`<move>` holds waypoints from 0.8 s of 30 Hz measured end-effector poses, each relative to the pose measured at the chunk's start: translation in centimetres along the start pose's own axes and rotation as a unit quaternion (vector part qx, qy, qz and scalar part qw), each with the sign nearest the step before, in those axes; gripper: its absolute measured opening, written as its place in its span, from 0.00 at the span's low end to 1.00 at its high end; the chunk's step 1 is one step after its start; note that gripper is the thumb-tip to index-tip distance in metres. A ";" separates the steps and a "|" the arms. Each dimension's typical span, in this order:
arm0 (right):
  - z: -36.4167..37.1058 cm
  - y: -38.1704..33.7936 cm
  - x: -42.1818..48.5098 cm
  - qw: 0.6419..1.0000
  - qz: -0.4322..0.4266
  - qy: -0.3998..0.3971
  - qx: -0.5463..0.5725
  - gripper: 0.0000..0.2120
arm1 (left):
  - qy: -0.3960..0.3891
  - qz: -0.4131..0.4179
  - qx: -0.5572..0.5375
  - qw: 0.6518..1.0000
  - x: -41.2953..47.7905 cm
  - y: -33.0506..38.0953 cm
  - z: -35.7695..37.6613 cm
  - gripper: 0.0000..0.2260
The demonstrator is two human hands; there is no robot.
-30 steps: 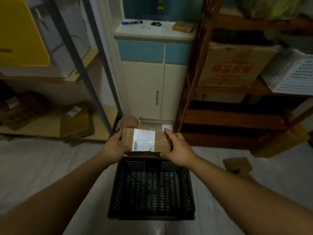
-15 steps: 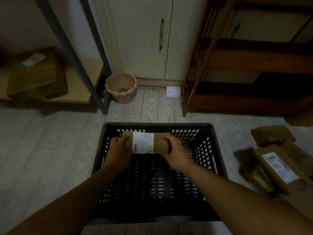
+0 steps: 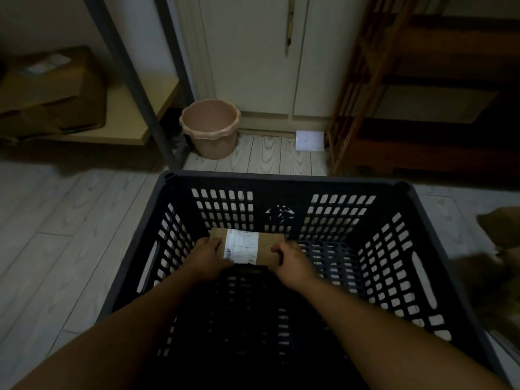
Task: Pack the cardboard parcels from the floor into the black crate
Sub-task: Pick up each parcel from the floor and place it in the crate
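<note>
A small brown cardboard parcel with a white shipping label sits low inside the black perforated crate, near its far wall. My left hand grips the parcel's left end and my right hand grips its right end. Both forearms reach down into the crate. Whether the parcel touches the crate floor is hidden by my hands. At the right edge of the view, more brown parcels lie blurred on the floor.
A pink plastic bucket stands on the floor beyond the crate, beside a grey metal shelf post. A cardboard box rests on the low left shelf. A wooden rack is at the right; a white card leans by the cabinet.
My view has tilted down and closed in on the crate. Both hands have lowered the parcel from above the crate's rim to deep inside it, near the far wall.
</note>
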State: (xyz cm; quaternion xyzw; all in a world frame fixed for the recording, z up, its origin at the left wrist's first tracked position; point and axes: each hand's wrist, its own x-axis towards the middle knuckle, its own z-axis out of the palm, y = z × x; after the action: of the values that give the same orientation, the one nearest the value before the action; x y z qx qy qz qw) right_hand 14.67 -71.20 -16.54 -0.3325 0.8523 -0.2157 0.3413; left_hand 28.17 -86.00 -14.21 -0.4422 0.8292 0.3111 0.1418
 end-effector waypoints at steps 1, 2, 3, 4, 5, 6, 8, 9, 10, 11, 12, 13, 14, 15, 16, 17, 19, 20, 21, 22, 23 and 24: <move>0.5 0.2 0.3 1.000 0.003 -0.003 -0.002 0.22 | -0.007 0.005 0.007 1.000 0.3 -0.2 0.2 0.34; 0.9 0.4 0.6 1.000 0.006 -0.007 -0.004 0.22 | -0.018 0.010 0.014 1.000 0.5 -0.5 0.5 0.35; 1.4 0.5 1.0 1.000 0.007 -0.009 -0.005 0.22 | -0.030 0.014 0.019 0.999 0.7 -0.7 0.8 0.37; 1.7 0.6 1.2 1.000 0.009 -0.009 -0.006 0.21 | -0.041 0.015 0.019 0.999 0.8 -0.9 1.1 0.38; 2.0 0.7 1.5 1.000 0.012 -0.006 -0.005 0.21 | -0.048 0.015 0.017 0.999 0.9 -1.0 1.3 0.38; 2.2 0.8 1.7 1.000 0.016 -0.001 -0.001 0.21 | -0.047 0.016 0.016 0.999 1.0 -1.1 1.5 0.38; 2.5 0.9 2.1 1.000 0.023 0.005 0.006 0.20 | -0.032 0.025 0.015 0.999 1.1 -1.1 1.6 0.37; 2.6 0.9 2.4 1.000 0.023 0.007 0.010 0.20 | -0.022 0.031 0.012 0.999 1.2 -1.2 1.7 0.37; 2.7 0.9 2.7 1.000 0.021 0.010 0.015 0.20 | -0.014 0.037 0.010 0.999 1.3 -1.3 1.6 0.36; 2.8 0.9 2.9 1.000 0.016 0.017 0.020 0.20 | -0.008 0.042 0.011 0.999 1.4 -1.4 1.6 0.37; 3.0 0.8 3.2 0.999 0.011 0.024 0.025 0.20 | -0.003 0.045 0.017 0.999 1.5 -1.7 1.5 0.37; 3.1 0.6 3.4 0.999 0.007 0.028 0.031 0.21 | 0.001 0.046 0.024 0.999 1.7 -2.0 1.5 0.38; 3.3 0.3 3.6 0.999 0.007 0.026 0.038 0.22 | 0.005 0.047 0.034 0.998 1.9 -2.3 1.4 0.38; 3.5 -0.1 3.8 0.999 0.009 0.015 0.048 0.23 | 0.008 0.048 0.049 0.998 2.1 -2.5 1.5 0.38; 3.7 -0.5 3.9 0.998 0.013 -0.005 0.060 0.25 | 0.007 0.045 0.069 0.997 2.3 -2.7 1.6 0.38; 3.9 -0.9 4.1 0.997 0.016 -0.032 0.072 0.27 | 0.003 0.038 0.089 0.995 2.4 -2.8 1.6 0.38; 4.3 -1.5 4.6 0.992 0.027 -0.091 0.078 0.33 | -0.001 0.018 0.111 0.994 2.8 -2.9 1.6 0.39; 4.2 -1.7 4.7 0.990 0.033 -0.115 0.071 0.35 | -0.003 0.008 0.112 0.994 2.9 -2.9 1.6 0.40; 4.1 -1.7 4.9 0.989 0.037 -0.131 0.064 0.37 | -0.003 0.005 0.113 0.994 3.1 -2.9 1.6 0.40; 3.9 -1.7 5.0 0.988 0.039 -0.140 0.057 0.38 | -0.003 0.006 0.119 0.993 3.2 -2.9 1.5 0.40; 3.8 -1.6 5.1 0.987 0.041 -0.146 0.052 0.38 | -0.004 0.007 0.127 0.992 3.3 -2.9 1.4 0.39; 3.6 -1.5 5.2 0.987 0.041 -0.152 0.044 0.38 | -0.007 0.006 0.134 0.991 3.3 -2.8 1.4 0.39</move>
State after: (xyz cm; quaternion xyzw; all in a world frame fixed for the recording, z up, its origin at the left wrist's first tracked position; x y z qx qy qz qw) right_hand 15.09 -76.45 -20.34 -0.3111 0.7928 -0.1861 0.4899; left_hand 28.55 -88.44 -18.07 -0.4119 0.8653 0.2007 0.2034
